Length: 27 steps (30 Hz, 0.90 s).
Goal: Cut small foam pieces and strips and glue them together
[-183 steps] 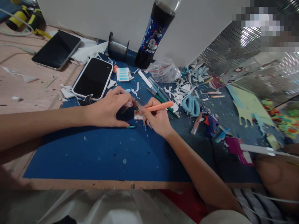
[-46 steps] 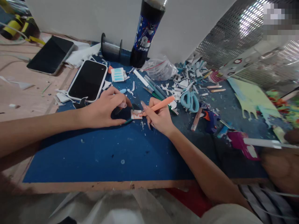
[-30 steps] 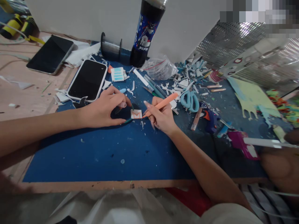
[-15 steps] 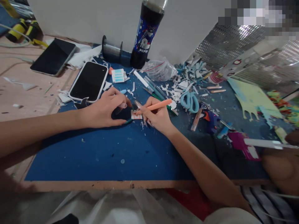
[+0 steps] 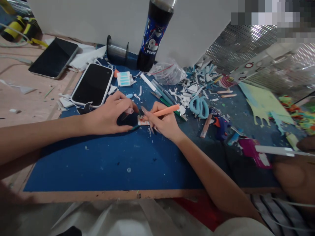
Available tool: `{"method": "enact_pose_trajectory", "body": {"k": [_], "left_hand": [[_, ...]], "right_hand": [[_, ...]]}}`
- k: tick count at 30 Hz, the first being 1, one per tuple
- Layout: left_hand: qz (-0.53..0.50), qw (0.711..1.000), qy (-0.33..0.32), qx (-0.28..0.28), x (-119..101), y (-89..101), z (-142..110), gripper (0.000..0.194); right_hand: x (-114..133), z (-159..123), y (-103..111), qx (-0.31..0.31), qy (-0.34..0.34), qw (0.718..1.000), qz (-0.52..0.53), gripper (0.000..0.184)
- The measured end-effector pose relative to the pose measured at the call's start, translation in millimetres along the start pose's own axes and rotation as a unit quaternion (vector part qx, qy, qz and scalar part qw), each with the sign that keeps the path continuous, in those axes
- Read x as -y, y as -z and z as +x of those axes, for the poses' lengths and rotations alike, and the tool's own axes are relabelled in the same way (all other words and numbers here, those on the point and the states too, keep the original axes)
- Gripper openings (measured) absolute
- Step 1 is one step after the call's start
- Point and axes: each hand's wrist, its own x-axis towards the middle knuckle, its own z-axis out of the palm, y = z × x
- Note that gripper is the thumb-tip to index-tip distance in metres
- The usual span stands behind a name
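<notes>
Centrally on the blue mat (image 5: pixel 103 164), left hand (image 5: pixel 108 116) fingers pinching down a small white card (image 5: pixel 142 122), right hand (image 5: pixel 163 123) closed around an orange knife (image 5: pixel 163 112), tip on the card, scissors (image 5: pixel 200 106) nearby.

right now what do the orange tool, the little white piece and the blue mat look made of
Orange tool in the right hand: likely matte plastic, with an even, dull colour. Little white piece under the left hand fingertips: probably paper or thin foam, flat and matte, like the white offcuts. Blue mat: dull, speckled, possibly rubbery or felt-like; unclear.
</notes>
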Motion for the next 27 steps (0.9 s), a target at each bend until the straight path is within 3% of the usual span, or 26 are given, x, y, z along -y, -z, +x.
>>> {"method": "enact_pose_trajectory", "body": {"k": [12, 27], "left_hand": [[-0.013, 1.000, -0.007, -0.008, -1.0, 0.6, 0.3, 0.028], [-0.008, 1.000, -0.005, 0.000, -1.7, 1.7, 0.3, 0.029]], "right_hand": [[-0.7, -1.2, 2.6, 0.021, -0.005, 1.000, -0.001, 0.036], [0.9, -2.1, 1.6, -0.008, -0.004, 1.000, -0.009, 0.037]]}}
